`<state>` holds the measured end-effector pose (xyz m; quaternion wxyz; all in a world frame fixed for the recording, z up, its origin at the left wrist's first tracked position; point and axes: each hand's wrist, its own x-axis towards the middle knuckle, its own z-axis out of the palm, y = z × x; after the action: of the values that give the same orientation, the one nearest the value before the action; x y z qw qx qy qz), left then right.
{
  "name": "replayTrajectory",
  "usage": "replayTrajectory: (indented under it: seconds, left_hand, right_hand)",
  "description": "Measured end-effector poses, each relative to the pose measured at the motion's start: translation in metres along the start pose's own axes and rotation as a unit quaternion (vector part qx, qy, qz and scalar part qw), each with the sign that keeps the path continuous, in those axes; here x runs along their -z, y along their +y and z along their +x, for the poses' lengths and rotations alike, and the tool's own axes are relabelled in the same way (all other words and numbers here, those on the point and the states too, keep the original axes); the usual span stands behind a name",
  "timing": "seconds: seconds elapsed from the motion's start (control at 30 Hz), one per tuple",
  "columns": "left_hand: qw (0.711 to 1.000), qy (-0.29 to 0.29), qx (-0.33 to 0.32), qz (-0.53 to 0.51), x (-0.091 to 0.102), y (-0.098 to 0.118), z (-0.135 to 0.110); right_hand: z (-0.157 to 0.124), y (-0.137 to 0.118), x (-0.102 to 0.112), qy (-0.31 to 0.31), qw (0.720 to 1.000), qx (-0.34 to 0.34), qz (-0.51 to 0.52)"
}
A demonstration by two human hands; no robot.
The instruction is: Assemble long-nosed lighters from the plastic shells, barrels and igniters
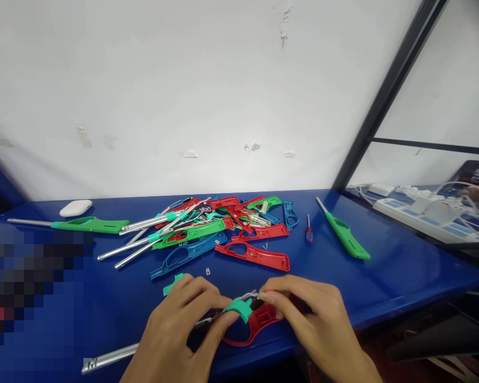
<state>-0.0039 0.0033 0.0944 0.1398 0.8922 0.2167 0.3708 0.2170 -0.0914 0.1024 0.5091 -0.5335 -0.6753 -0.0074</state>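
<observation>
My left hand (pixel 179 324) pinches a teal lighter trigger (pixel 241 308) between thumb and fingers, at the front of the blue table. Thin pale wires (pixel 245 296) run from the trigger area towards my right hand (pixel 315 314), whose thumb and forefinger are pinched at the wire ends. Beneath both hands lies a red lighter half-shell (pixel 259 322) with a loop-shaped opening, partly covered by my fingers. A silver tube (pixel 109 358) sticks out left past my left wrist. Behind my left knuckles sits another teal piece (pixel 174 284), half hidden.
Behind the hands lies a pile of red, green and blue half-shells (pixel 255 255) with silver tubes (pixel 131 247). Whole green lighters lie left (pixel 91 224) and right (pixel 345 236). A small screwdriver (pixel 308 234), white case (pixel 75 207) and power strip (pixel 431 218) are further back.
</observation>
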Motion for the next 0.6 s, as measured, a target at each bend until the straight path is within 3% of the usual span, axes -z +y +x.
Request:
replayTrajectory:
  seconds: [0.3, 0.43, 0.6]
  left_hand:
    - [0.998, 0.051, -0.041, -0.002, -0.0015, 0.0075, 0.0058]
    - [0.997, 0.060, -0.049, 0.002, -0.0011, 0.0053, 0.0052]
    - [1.000, 0.019, -0.021, 0.012, -0.0015, 0.0001, -0.0028]
  right_hand:
    - [0.0009, -0.0003, 0.0025, -0.017, 0.999, 0.017, 0.039]
    - [-0.0007, 0.0000, 0.0040, -0.036, 0.995, -0.044, 0.087]
    - [-0.0016, -0.0004, 0.0038, -0.050, 0.985, -0.111, 0.121]
